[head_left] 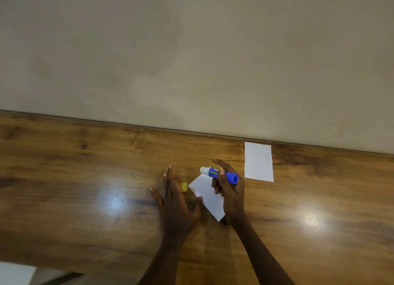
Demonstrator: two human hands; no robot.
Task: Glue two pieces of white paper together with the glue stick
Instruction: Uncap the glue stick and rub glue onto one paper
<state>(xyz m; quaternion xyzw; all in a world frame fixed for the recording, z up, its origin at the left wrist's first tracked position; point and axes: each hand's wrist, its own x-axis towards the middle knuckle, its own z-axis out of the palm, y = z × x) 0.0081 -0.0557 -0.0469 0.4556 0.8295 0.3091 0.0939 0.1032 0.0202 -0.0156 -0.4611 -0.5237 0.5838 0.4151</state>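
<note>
On the wooden table [85, 178], my right hand [229, 191] grips a blue glue stick [220, 174] held sideways, its white uncapped tip pointing left over one white paper [206, 194]. That paper lies turned like a diamond between my hands. My left hand [174, 201] rests flat with fingers spread, its thumb touching the paper's left edge. The yellow cap [183, 187] lies on the table, partly hidden behind my left fingers. A second white paper [258, 162] lies flat to the right, near the wall.
A beige wall [191, 60] rises straight from the table's far edge. The table's front edge shows at bottom left, with a pale object [15, 274] below it. Bright light glare spots sit on the wood left and right of my hands.
</note>
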